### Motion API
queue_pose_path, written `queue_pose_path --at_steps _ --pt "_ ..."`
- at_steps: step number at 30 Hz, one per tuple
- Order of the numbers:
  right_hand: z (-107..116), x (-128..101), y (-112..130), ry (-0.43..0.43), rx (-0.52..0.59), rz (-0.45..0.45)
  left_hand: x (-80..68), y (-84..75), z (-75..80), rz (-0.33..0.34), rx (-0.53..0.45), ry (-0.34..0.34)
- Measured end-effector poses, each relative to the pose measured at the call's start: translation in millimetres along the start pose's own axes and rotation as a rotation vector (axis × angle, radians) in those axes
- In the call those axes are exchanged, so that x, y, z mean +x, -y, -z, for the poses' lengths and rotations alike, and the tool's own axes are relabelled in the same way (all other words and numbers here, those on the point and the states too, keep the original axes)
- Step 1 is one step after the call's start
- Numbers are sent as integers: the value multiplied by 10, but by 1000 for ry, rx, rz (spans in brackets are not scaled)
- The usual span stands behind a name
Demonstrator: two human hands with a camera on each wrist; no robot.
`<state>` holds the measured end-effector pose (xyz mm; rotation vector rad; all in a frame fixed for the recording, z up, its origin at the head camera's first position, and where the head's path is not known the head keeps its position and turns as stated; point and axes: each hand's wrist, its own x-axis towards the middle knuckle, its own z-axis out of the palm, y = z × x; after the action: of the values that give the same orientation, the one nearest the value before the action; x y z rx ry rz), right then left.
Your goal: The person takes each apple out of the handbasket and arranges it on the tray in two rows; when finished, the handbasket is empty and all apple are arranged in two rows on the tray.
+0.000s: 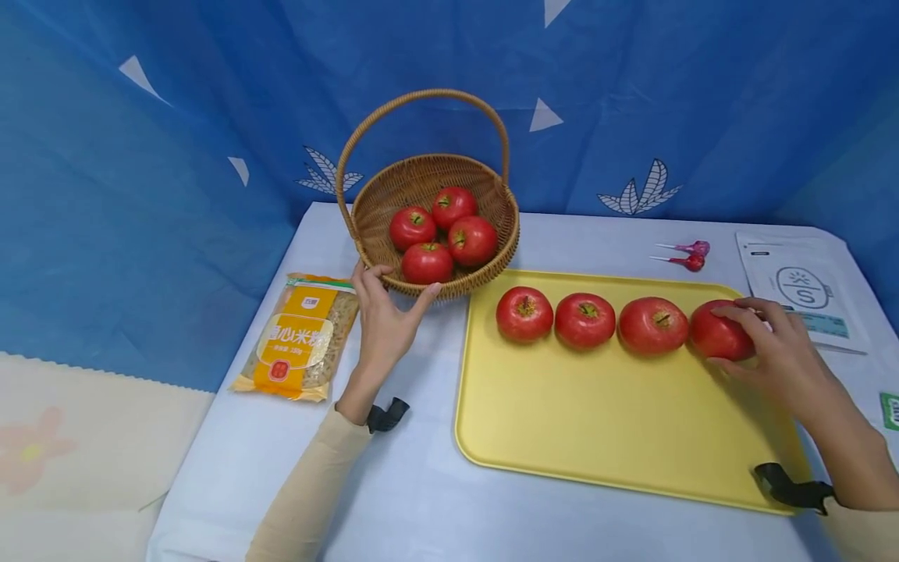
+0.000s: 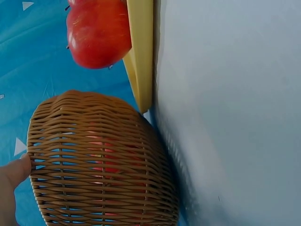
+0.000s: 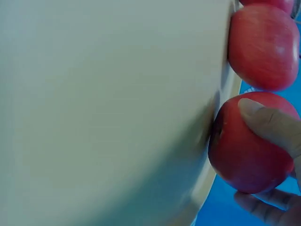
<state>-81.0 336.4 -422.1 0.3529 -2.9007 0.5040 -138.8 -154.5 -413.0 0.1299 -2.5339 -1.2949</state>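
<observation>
Red apples sit in two groups in the head view: four in a wicker basket [image 1: 492, 226] at upper centre of the frame, and four in a row along the far side of a yellow tray [image 1: 604, 421] at centre right. The right hand [image 1: 772, 343], at the right edge of the frame, has its grip closed round the rightmost apple [image 1: 718, 334] of the row, fingers curled over the top and thumb below; the apple rests on the tray near its far right corner. In the right wrist view a fingertip [image 3: 263, 122] lies across this apple's skin, with the neighbouring apple [image 3: 265, 44] just above it in the frame, close but apart.

The left hand [image 1: 382, 312], left of centre, rests against the near outer wall of the basket, fingers straight and spread, its grip released and holding nothing. In the left wrist view a fingertip [image 2: 16, 172] touches the woven side at the lower left of the frame, and red shows through the weave.

The basket stands on the pale bench [image 1: 393, 484] just beside the tray's far left corner. A packet of rice noodles [image 1: 298, 336] with an orange label lies left of the left hand. At the upper right, two pink lollipops [image 1: 684, 255] lie beyond the tray, and a white pouch [image 1: 801, 285] lies at the bench's right edge. A blue patterned cloth [image 1: 140, 156] hangs behind.
</observation>
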Motion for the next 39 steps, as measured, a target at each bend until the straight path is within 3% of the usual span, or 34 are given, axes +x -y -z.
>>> queue_pose_path --at_steps 10,19,22,27,30,39 --pt "-56 -26 142 25 -48 -44 -16 37 -7 6 5 -11" --pt "51 107 299 68 -54 -179 -34 70 -34 -3 4 -6" --pt "114 224 446 23 -23 -97 -43 65 -37 -5 7 -10" --pt "166 527 780 -28 91 155 -45 48 -36 -7 6 -7" --pt "158 774 1002 -19 148 291 -38 38 -31 -8 8 -5" --pt "92 1738 1674 108 272 562 -12 13 -37 -29 11 -11"
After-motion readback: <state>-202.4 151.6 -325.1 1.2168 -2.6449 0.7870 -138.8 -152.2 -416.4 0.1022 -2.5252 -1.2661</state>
